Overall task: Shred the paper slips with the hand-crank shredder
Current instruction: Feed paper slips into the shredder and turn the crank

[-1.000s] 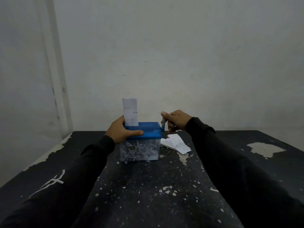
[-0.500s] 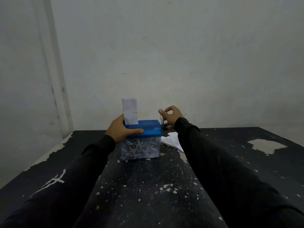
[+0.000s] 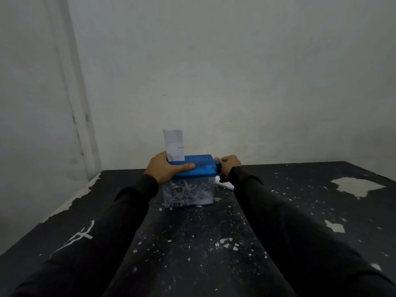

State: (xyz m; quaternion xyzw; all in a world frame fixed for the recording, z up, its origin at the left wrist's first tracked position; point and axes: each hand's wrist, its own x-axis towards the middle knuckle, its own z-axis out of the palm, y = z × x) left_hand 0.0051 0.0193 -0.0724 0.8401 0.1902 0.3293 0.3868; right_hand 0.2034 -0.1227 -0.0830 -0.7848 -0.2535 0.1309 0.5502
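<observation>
At frame centre, the left hand (image 3: 166, 170) clamps the shredder (image 3: 192, 179) lid; a paper slip (image 3: 174, 145) stands upright in its slot. The right hand (image 3: 229, 166), fingers curled, apparently grips the crank on the shredder's right side.

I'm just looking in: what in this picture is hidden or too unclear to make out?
- Crank handle: head view, covered by the right hand gripping it.
- Print on the paper slip standing in the shredder: too small and dim to read.
- Spare slips on the table: mostly hidden behind the right sleeve; their number is unclear.
- Left hand's fingers: behind the blue lid; only the thumb shows.
</observation>
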